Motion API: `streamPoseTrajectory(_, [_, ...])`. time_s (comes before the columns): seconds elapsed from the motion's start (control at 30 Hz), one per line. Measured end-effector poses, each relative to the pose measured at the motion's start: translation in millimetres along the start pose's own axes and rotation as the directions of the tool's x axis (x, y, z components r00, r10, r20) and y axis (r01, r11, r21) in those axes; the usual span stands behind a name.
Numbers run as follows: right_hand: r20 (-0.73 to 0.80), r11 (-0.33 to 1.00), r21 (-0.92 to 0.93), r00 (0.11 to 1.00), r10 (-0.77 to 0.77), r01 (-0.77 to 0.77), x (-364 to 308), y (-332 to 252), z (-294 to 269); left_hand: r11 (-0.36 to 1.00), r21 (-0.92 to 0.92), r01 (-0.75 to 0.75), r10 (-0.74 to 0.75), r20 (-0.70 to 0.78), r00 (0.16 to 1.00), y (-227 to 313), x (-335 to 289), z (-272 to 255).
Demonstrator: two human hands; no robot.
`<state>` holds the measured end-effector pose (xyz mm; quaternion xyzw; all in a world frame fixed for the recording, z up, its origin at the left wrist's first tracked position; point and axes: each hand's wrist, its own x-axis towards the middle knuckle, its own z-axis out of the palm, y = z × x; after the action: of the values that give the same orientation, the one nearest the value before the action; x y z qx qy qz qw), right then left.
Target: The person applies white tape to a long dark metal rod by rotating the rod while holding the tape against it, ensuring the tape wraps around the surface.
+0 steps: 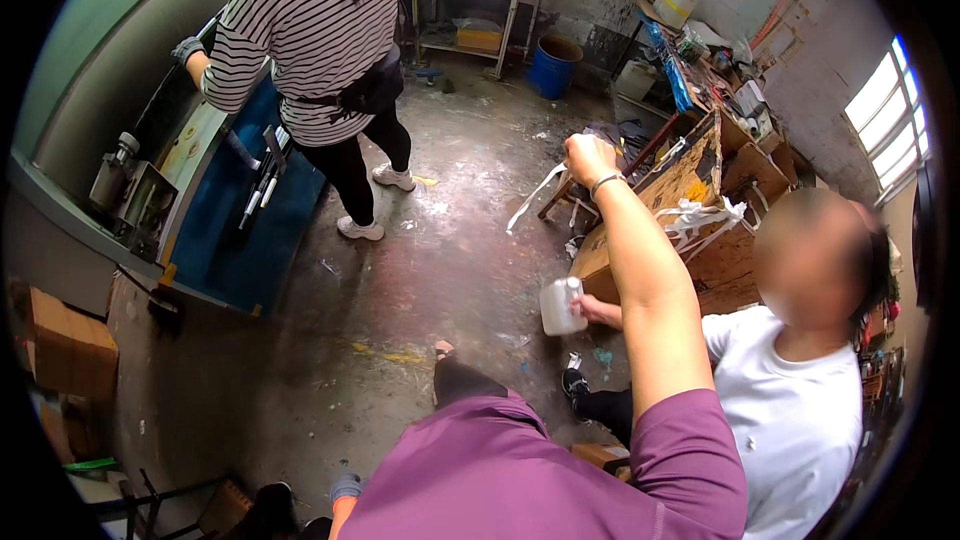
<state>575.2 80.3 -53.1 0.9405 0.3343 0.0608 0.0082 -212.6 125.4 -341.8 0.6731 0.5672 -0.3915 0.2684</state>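
Grip first: your bare right hand [593, 160], at the end of a raised arm, has its fingers drawn together. A long, narrow white strip [535, 202] hangs just beside that fist, above the floor; whether the fingers clamp it, you cannot tell from here. The grey-gloved left hand [347, 486], apparently yours, is low at the lower edge, too cut off to judge its grip.

To handle the strip well, pinch it near its end and guide it clear of the brown wooden box [610, 245], where more white strips [700, 220] lie tangled and could snag. Mind your elbow: a co-worker in a white T-shirt [800, 380] is close on your right, with a translucent plastic jug [562, 307] below your forearm.

Underfoot, the grey concrete floor [400, 280] is stained and glossy in patches, so plant your feet with care. Beyond stand a blue drum [553, 70] and a cluttered worktop with a blue edge [668, 65]; daylight enters through a barred window [890, 110]. To your left, a co-worker in a striped top [305, 40] faces a blue-sided machine [235, 225].
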Motion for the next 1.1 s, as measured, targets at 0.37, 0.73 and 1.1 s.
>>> streamPoseTrajectory(0.37, [0.026, 0.977, -0.019, 0.976, 0.215, -0.214, -22.6, 85.5, -1.9, 0.957, -0.218, 0.192, -0.164, 0.14, 0.977, -45.5, 5.4, 28.2])
streamPoseTrajectory(0.73, [-0.072, 0.835, -0.037, 0.835, 0.545, -0.549, -85.7, 249.3, -43.3, 0.922, -0.334, 0.195, -0.153, 0.149, 0.977, -14.7, 13.7, 13.5])
streamPoseTrajectory(1.1, [-0.012, 0.89, -0.152, 0.902, 0.433, -0.429, -68.8, 343.9, -30.2, 0.883, -0.436, 0.171, -0.116, 0.15, 0.982, 72.8, 15.2, 32.7])
